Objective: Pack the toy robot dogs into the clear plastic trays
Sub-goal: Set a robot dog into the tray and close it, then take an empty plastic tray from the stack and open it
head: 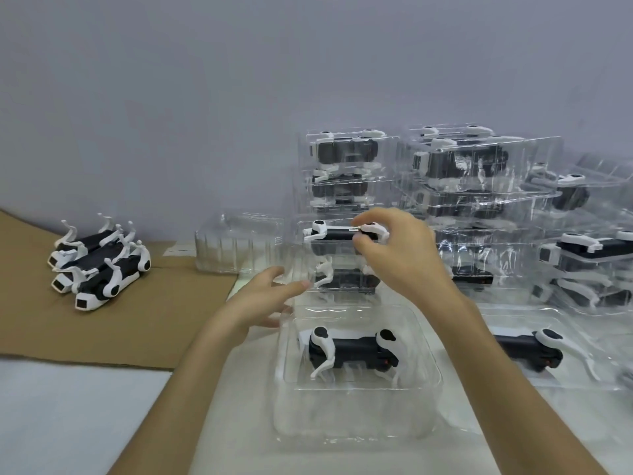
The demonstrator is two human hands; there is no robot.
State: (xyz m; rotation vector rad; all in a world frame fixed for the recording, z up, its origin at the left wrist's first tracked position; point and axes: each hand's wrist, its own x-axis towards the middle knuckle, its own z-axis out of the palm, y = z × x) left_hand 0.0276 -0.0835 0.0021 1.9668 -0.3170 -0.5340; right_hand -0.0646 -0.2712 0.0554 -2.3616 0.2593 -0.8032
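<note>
A black-and-white toy robot dog (pixel 337 233) lies in a clear tray (pixel 298 255) on the middle stack. My right hand (pixel 400 252) pinches the dog's rear white leg joint from above. With relaxed fingers, my left hand (pixel 263 299) touches the left wall of that tray. In front of me another dog (pixel 352 351) lies on its side in a clear tray (pixel 356 416) on the table. A heap of three unpacked dogs (pixel 99 265) lies on brown cardboard (pixel 113 323) at the far left.
Stacks of filled clear trays (pixel 476 176) stand against the wall behind and to the right. An empty tray stack (pixel 236 245) sits left of them. Another tray with a dog (pixel 534 351) lies to the right. A white sheet (pixel 68 413) covers the near-left table.
</note>
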